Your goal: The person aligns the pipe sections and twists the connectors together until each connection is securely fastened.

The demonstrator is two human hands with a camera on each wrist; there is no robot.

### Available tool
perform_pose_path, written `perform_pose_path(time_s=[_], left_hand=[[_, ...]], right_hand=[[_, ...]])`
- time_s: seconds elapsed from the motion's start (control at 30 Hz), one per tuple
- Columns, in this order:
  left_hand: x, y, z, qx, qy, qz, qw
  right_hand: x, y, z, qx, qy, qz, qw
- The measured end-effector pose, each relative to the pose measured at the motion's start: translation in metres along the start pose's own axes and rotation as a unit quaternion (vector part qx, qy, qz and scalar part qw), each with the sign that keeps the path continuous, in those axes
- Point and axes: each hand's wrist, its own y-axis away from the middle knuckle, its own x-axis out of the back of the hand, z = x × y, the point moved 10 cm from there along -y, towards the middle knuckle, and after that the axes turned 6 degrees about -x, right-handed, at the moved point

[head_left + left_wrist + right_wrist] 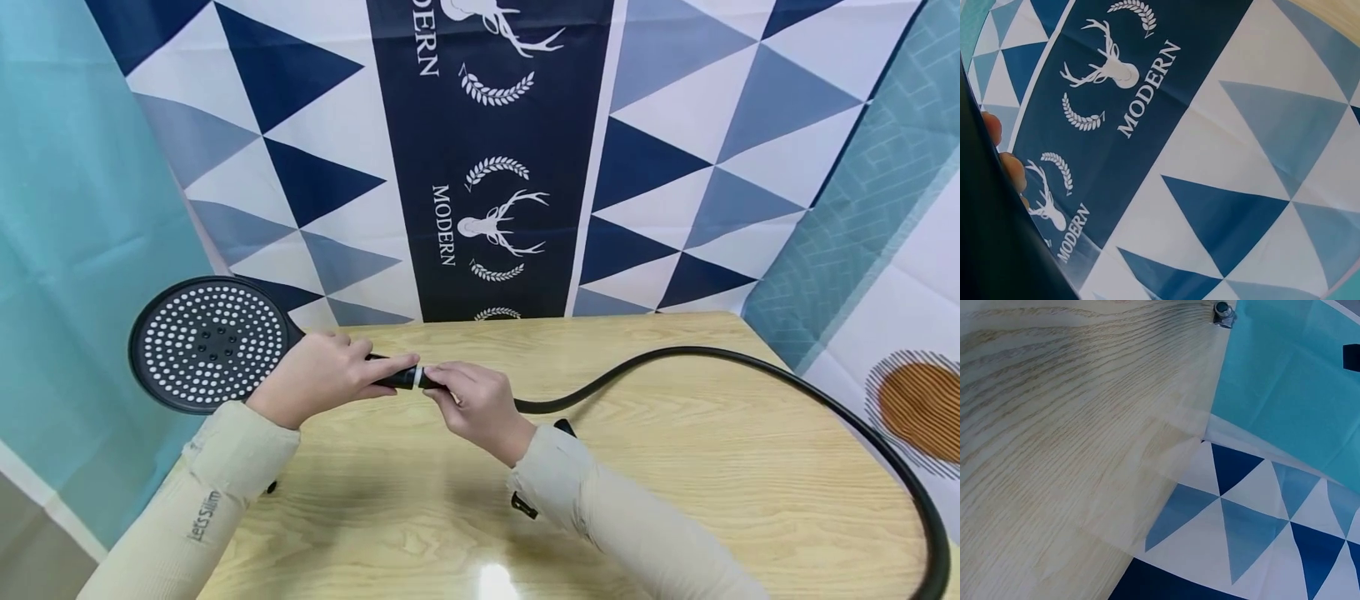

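Observation:
A black shower head (213, 344) with a round face of white nozzles is held up at the left in the head view. My left hand (330, 375) grips its handle, index finger stretched along it. At the handle's end is a white ring (418, 377). Right beside that ring, my right hand (480, 404) pinches the end of a black hose (675, 352), which loops off to the right. In the left wrist view, dark plastic (997, 219) fills the left edge, with fingertips (1013, 172) behind it. The right wrist view shows neither the hand nor the joint.
Below the hands is a light wooden table (420, 517). Small black pieces lie near the right forearm, one (524, 505) at the sleeve and another (565, 427) above it. A small dark thing (272, 487) shows by the left sleeve. Behind hangs a patterned cloth (315, 167).

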Motion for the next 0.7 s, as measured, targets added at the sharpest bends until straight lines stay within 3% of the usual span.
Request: perform_pose_path(time_s=[0.2, 0.7], left_hand=[[0.0039, -0.0034, 0.0025, -0.006, 0.011, 0.017, 0.9998], [0.0064, -0.0023, 0.0029, -0.016, 0.016, 0.019, 0.9996]], right_hand=[[0.0014, 0.0009, 0.0015, -0.024, -0.014, -0.023, 0.999], [0.0034, -0.0036, 0.0034, -0.049, -0.073, -0.048, 0.995]])
